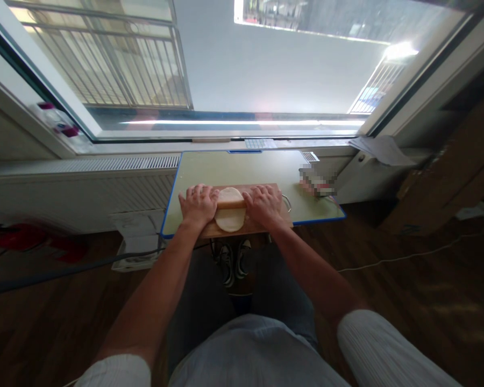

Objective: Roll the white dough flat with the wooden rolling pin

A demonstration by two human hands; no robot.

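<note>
A wooden rolling pin [231, 205] lies crosswise over a flat round sheet of pale dough [229, 221]. My left hand [199, 204] is on the pin's left end, palm down, with the fingers over it. On the other end rests my right hand [265, 203], curved over the pin in the same way. Both hands hide the pin's ends, so only its middle shows. Beneath the dough is a wooden cutting board [285, 216] with a metal ring handle [287, 203] at its right side.
The board lies at the near edge of a small blue-edged table [210, 166]. A blurred-out item [318, 181] sits at the table's right. Behind stand a radiator [145, 162] and window. A cardboard box [439, 177] is at right, a red object [36, 242] at left.
</note>
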